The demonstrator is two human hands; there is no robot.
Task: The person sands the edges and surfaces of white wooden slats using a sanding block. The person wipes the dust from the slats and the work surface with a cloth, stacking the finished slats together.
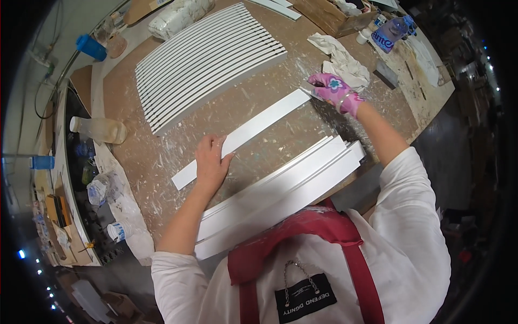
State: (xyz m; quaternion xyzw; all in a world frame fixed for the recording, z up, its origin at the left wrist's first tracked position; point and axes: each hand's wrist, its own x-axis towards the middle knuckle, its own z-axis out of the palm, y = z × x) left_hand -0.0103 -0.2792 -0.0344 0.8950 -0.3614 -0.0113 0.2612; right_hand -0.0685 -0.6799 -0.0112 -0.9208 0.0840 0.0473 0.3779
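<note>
A long white slat (264,121) lies slantwise across the worktable. Near its lower left end, my bare left hand (211,164) grips it, with the thumb on the near edge and the fingers over the far side. My right hand (334,90), in a pink flowered glove, is at the slat's upper right end with its fingers closed. Something small may be in those fingers, but I cannot make it out. Closer to me rests a stack of white boards (280,186). Beyond the slat, many white slats (210,65) lie side by side in a row.
A crumpled white cloth (345,62) and a dark block (386,74) lie past my right hand. At the far right stands a bottle with purple liquid (389,35). On the left are a cloudy plastic jar (100,129) and a blue bottle (90,47). The brown tabletop (156,162) is paint-spattered.
</note>
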